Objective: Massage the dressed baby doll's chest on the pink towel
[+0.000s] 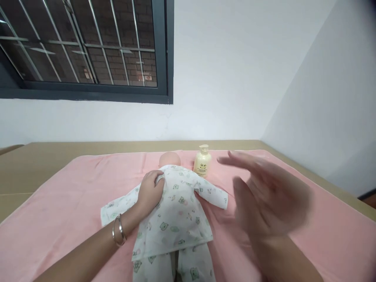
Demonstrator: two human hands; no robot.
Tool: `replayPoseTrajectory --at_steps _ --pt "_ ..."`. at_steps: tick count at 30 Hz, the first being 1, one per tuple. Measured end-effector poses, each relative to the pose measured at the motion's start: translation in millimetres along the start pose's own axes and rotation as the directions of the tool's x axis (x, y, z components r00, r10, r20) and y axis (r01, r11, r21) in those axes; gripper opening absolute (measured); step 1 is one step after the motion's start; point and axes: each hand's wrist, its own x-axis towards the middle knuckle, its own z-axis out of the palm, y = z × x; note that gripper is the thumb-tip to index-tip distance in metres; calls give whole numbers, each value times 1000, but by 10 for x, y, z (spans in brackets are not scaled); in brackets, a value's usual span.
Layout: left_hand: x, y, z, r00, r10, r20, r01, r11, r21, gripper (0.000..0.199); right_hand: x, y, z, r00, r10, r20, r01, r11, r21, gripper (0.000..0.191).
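Observation:
A doll (176,207) in a white top and trousers printed with small green and pink animals lies on a pink cloth, its arms spread out. Only the smooth crown of its head (169,159) shows beyond the collar; I cannot see its face. My left hand (151,190), with two silver bangles at the wrist, rests on the doll's left-side shoulder, fingers laid over the fabric. Raised above the cloth to the doll's right, my right hand (267,192) is smeared by motion. Its thumb and fingers are apart, and nothing shows between them.
A pale yellow pump bottle (202,161) stands beside the doll's head. The pink cloth (79,184) covers much of a wooden-coloured surface (53,154). White walls (217,78) rise behind and at right, and a barred, dark-framed window (163,92) is at upper left.

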Motion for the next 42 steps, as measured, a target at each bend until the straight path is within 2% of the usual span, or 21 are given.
replayPoseTrajectory --at_steps 1,2,4,6,8,10,11,13,14,15,16,17,20,24,26,28,30,33,38,40,42 --pt "40 89 -9 1000 4 -12 -3 1000 30 37 23 161 92 995 0 -103 -1 1000 -17 51" --pt "77 200 -12 999 15 -29 -14 999 42 42 38 324 184 986 56 -157 -64 997 -47 49" --pt "152 482 9 998 57 -30 -57 998 -6 51 45 617 352 954 265 -137 -287 943 -169 47" --pt "247 803 64 994 88 66 -76 983 -168 56 23 820 486 891 451 53 -411 850 -331 51" --pt "389 1097 147 983 38 178 39 911 -410 58 -22 924 587 795 551 253 -414 798 -438 56" --pt "581 1308 238 946 -86 312 271 737 -619 64 -80 973 665 722 586 370 -370 777 -509 61" --pt "685 1375 281 903 -160 399 404 631 -662 70 -111 994 698 698 599 393 -345 762 -549 63" --pt "881 1432 357 770 -268 579 635 410 -655 85 -174 1052 751 666 624 409 -295 724 -624 63" --pt "961 1429 388 703 -272 657 711 301 -636 89 -203 1091 772 655 632 415 -271 709 -651 62" --pt "1024 1413 415 657 -255 710 754 208 -623 90 -232 1132 789 646 631 429 -242 703 -669 61" --pt "1069 1388 438 635 -225 739 771 130 -623 89 -258 1173 805 641 620 452 -202 704 -681 59" --pt "1097 1360 456 636 -198 746 768 71 -636 88 -282 1211 819 640 601 479 -154 710 -687 58" --pt "1107 1297 475 667 -170 725 733 -28 -680 85 -345 1279 857 662 529 531 -13 717 -697 54" --pt "1032 1297 372 654 -135 745 744 -63 -665 78 -383 1280 884 707 516 483 19 670 -742 51" --pt "957 1307 255 656 -137 742 744 -43 -667 75 -373 1271 878 699 538 471 2 658 -753 51" --pt "838 1310 101 652 -153 743 750 -17 -662 71 -351 1266 856 666 580 470 -38 655 -754 52" --pt "667 1312 -75 614 -150 775 783 -8 -622 66 -331 1261 829 624 630 462 -106 654 -749 54" --pt "348 1341 -339 518 -133 845 853 5 -522 64 -330 1234 810 589 678 439 -204 651 -731 57" --pt "-61 1458 -716 526 -65 848 851 61 -522 61 -381 1166 886 615 690 382 -188 598 -779 60" --pt "-115 1486 -850 550 -64 833 834 76 -546 61 -393 1161 905 627 685 371 -176 588 -789 60" --pt "-121 1490 -983 598 -88 796 800 112 -589 61 -394 1166 897 630 687 361 -185 584 -790 59"
